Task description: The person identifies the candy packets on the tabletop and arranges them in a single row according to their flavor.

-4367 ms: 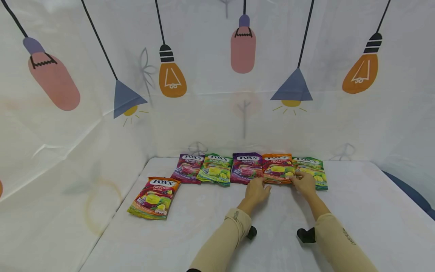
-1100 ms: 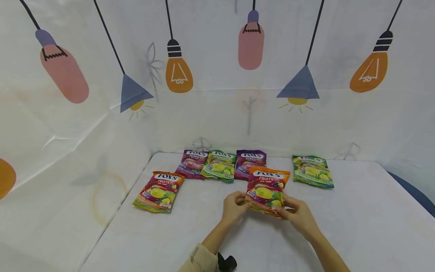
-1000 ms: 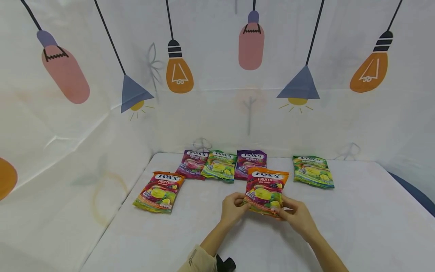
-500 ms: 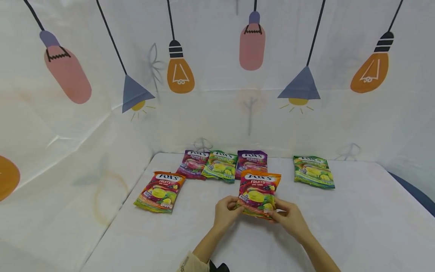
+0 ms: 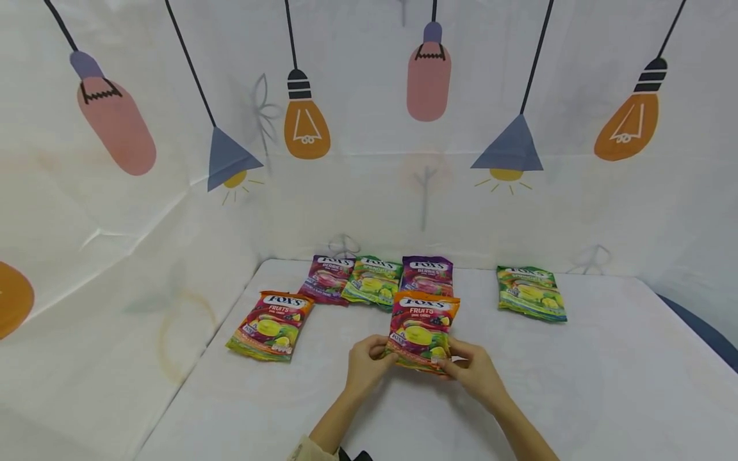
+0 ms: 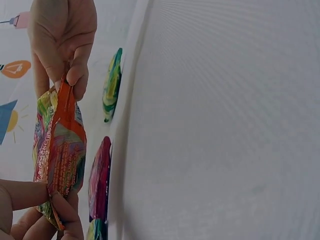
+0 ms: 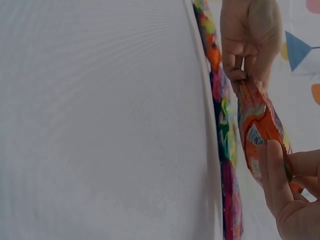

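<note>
An orange-topped Fox's Fruits candy bag point(image 5: 421, 330) is held up off the table, tilted toward the head camera. My left hand point(image 5: 368, 368) pinches its lower left corner between thumb and fingers. At the lower right corner my right hand point(image 5: 475, 374) pinches it the same way. In the left wrist view the bag point(image 6: 62, 150) shows edge-on between both hands; the right wrist view shows the bag's underside point(image 7: 257, 132). Behind it, a purple Berries bag point(image 5: 428, 276) is partly hidden by the held bag.
Left of that stand a green Springtea-type bag point(image 5: 371, 282) and another purple Berries bag point(image 5: 327, 280). A second Fruits bag point(image 5: 271, 326) lies nearer at the left. One green bag point(image 5: 530, 293) lies at the right on the white table point(image 5: 605, 371). A printed cloth wall point(image 5: 369, 205) closes the back.
The Fruits bag was lifted out of the back row, between the purple and right green bags, and brought nearer. Over the last second both hands have carried it left.
</note>
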Available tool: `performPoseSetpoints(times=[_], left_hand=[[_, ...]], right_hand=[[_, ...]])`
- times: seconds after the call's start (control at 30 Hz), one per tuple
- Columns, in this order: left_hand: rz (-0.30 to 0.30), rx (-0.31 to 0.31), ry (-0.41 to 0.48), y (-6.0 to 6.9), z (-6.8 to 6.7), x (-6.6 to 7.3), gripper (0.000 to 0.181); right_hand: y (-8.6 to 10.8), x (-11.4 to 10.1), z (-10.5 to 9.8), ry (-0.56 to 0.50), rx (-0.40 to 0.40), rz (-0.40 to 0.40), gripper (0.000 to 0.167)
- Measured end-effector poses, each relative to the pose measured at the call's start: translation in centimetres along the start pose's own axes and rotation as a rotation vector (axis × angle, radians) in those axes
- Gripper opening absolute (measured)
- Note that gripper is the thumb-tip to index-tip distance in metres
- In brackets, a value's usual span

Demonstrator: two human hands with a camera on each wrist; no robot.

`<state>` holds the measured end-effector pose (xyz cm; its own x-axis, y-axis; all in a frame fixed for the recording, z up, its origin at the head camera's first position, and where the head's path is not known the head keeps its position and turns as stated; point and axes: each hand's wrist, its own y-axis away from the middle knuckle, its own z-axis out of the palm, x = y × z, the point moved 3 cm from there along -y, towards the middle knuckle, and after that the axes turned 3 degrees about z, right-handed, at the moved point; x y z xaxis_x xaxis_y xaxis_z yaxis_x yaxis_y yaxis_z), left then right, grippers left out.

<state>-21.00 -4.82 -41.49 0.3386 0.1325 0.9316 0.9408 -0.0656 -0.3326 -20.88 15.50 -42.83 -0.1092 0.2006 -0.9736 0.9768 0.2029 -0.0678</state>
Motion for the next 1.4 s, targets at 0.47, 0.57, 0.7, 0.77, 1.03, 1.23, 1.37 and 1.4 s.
performPoseSetpoints(times=[0.47, 0.57, 0.7, 0.77, 1.03, 1.23, 1.37, 1.4], left_hand=[[-0.072, -0.011, -0.011, 0.0, -2.2, -3.5, 0.025], [-0.082, -0.005, -0.021, 0.1, -2.6, -3.5, 0.026], [-0.100, 0.003, -0.045, 0.2, -3.3, -3.5, 0.026], [-0.107, 0.006, -0.053, 0.3, -3.6, -3.5, 0.025], [-0.159, 0.017, -0.096, 0.8, -5.2, -3.7, 0.026], [-0.182, 0.034, -0.133, 0.9, -6.4, -3.6, 0.027], [-0.194, 0.033, -0.140, 0.9, -7.2, -3.7, 0.028], [-0.191, 0.032, -0.135, 0.9, -7.4, -3.6, 0.028]], right_hand=[[-0.6, -0.1, 2.4, -0.013, -0.014, -0.010, 0.049], [-0.6, -0.2, 2.7, -0.010, -0.018, -0.023, 0.048], [-0.8, -0.3, 3.4, -0.006, -0.017, -0.038, 0.046], [-1.1, -0.3, 3.7, -0.003, -0.019, -0.045, 0.046], [-1.7, -0.3, 5.4, 0.007, -0.032, -0.068, 0.045], [-2.1, -0.4, 6.6, 0.021, -0.025, -0.043, 0.044], [-2.5, -0.4, 7.3, 0.025, -0.024, -0.033, 0.043], [-2.6, -0.4, 7.5, 0.026, -0.025, -0.034, 0.043]])
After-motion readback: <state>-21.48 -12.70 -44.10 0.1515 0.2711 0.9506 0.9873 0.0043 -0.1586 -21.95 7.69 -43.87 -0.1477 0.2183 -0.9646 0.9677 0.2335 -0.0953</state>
